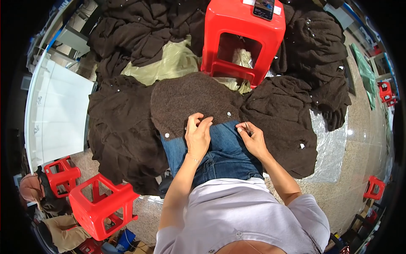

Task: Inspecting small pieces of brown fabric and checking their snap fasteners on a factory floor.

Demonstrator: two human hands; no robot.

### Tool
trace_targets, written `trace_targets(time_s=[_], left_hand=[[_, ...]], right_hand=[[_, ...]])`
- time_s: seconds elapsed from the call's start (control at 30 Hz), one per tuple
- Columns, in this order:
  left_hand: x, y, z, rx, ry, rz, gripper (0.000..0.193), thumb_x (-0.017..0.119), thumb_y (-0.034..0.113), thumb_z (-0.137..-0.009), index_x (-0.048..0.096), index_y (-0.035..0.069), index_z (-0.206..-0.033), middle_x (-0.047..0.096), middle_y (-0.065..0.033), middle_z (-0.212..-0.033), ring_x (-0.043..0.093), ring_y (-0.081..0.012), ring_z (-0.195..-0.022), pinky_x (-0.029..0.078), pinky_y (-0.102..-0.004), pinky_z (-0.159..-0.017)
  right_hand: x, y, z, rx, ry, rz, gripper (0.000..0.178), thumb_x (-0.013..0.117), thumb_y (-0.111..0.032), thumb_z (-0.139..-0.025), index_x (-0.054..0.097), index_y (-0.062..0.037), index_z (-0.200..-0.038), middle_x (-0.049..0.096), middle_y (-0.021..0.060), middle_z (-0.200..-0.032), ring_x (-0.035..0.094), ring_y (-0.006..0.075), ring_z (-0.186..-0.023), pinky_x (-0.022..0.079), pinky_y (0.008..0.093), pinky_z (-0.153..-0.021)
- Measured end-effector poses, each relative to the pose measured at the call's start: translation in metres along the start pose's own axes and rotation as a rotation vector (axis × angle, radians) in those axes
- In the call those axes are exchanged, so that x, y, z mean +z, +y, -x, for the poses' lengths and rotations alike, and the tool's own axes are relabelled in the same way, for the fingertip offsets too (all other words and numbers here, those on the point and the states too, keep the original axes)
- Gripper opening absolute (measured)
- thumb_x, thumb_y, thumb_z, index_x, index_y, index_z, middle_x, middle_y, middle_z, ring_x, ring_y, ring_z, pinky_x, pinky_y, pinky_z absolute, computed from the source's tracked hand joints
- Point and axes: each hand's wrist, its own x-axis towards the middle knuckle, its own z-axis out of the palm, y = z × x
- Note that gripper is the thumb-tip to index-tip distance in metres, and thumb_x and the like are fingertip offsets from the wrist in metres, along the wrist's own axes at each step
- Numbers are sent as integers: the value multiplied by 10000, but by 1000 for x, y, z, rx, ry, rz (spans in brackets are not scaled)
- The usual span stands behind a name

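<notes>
A dark brown knitted garment (194, 99) lies spread across my lap, over my blue jeans (226, 146). Small round white spots, perhaps stickers or tags, show near its lower edge. My left hand (198, 135) rests at that edge with its fingers bent and closed on the knit. To its right, my right hand (253, 139) is closed near the garment's right corner. Between its thumb and fingers sits a small dark, pointed tool (249, 130), mostly hidden by the hand, so its exact kind does not show.
Heaps of brown knitwear lie on my left (122, 127), right (277, 122) and ahead. A red plastic stool (275, 34) stands in front with a phone (264, 9) on top. Pale plastic sheeting (169, 61) shows underneath. Another red stool (95, 207) and a white panel (59, 106) stand left.
</notes>
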Motion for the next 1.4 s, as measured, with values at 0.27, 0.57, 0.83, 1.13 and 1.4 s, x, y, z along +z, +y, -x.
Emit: trace_targets(time_s=[0.27,0.57,0.83,1.13,1.4], left_hand=[[7,-16,18,-435,234,591,20,619,-30,-920,632,-27,-934,628,-40,-915,603,-78,-740,507,-207,-678],[6,23,-24,128,-2,152,245,734,-8,-758,707,44,-996,596,-115,-1006,579,-273,-899,496,-346,-776],[24,29,-57,299,-471,-186,202,661,9,-793,719,100,-963,563,-96,-1042,576,-283,-962,472,-383,-780],[24,15,-42,-167,-147,266,37,641,4,-864,651,13,-898,655,-121,-822,657,-255,-707,513,-332,-640],[27,8,-38,-363,-167,452,38,636,14,-889,658,1,-917,690,-80,-769,660,-138,-696,513,-278,-639]], right_hand=[[-5,9,-5,-27,60,-4,180,612,-149,-951,669,7,-1020,563,-43,-754,457,43,-678,396,224,-622],[-3,14,-11,-4,79,-59,175,602,-132,-958,653,22,-1024,553,-44,-764,454,34,-686,391,212,-616],[-5,20,-10,-13,83,-29,265,587,-223,-961,649,27,-1020,678,79,-810,620,124,-738,491,296,-706],[-15,-26,-21,474,-231,-538,479,395,-409,-1049,649,-23,-923,424,-31,-592,290,39,-450,214,215,-384],[0,-43,-33,536,-337,-534,464,462,-417,-1020,618,-39,-801,368,-62,-498,229,33,-383,153,238,-359]])
